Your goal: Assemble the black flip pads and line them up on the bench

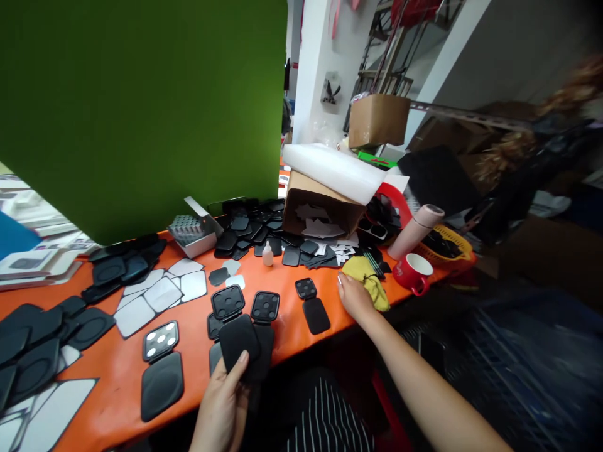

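Note:
My left hand (226, 395) grips a black hinged case (239, 342) at the front edge of the table, thumb on its flat lower panel. The upper panel stands folded open, showing round recesses. Right behind it on the table lie more open black cases of the same kind, partly covered. My right hand (354, 296) is closed at the left edge of a yellow cloth (365, 276), and its fingertips are partly hidden. Between the hands lies another open black case (315, 314). To the left is an open case with white dots (161, 342).
Black pads (35, 351) and white dark-edged sheets (162, 294) cover the table's left. Behind are a small white bottle (267, 255), a box of grey cylinders (191, 235) and a cardboard box (325, 210). A red mug (414, 271) and pink flask (417, 231) stand right.

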Demonstrator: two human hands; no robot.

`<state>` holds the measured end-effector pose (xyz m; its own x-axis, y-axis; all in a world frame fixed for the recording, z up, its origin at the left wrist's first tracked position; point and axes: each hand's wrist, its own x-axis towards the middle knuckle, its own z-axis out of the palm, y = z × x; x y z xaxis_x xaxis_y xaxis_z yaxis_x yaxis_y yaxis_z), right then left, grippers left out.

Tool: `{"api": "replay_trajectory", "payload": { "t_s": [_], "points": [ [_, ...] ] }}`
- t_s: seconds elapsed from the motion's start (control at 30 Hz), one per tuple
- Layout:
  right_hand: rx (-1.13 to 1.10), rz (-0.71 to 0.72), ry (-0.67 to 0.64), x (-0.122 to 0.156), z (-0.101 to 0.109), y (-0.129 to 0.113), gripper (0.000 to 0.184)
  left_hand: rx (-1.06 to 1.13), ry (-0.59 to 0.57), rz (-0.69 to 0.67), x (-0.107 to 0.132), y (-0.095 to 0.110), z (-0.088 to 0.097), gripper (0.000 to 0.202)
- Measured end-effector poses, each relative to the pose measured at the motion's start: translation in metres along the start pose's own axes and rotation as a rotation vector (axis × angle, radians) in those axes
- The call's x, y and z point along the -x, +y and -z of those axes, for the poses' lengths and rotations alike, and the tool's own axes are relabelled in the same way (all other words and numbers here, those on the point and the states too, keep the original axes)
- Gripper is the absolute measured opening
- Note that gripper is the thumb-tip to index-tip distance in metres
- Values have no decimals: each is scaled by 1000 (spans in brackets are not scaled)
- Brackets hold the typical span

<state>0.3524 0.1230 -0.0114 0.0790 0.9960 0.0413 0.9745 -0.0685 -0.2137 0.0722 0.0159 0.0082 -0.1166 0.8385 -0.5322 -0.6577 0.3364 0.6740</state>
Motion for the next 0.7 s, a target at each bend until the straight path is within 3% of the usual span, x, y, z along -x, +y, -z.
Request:
{"api": "replay_trajectory", "payload": {
  "t_s": [0.13,0.27,0.4,0.57,0.7],
  "points": [
    [-1,15,43,5,-2,1,36,-5,-8,19,2,-2,-5,41],
    [-61,168,43,24,-13,-35,36,1,29,36,2,-5,-5,46],
    [-138,374,-70,42,-35,-61,45,-12,36,57,0,-6,-3,45],
    [-177,339,-128,45,-41,-60,47,9,28,40,1,-7,-4,44],
    [-391,288,-31,53,-30,-76,41,34,-24,58,7,-15,-6,43]
  ]
}}
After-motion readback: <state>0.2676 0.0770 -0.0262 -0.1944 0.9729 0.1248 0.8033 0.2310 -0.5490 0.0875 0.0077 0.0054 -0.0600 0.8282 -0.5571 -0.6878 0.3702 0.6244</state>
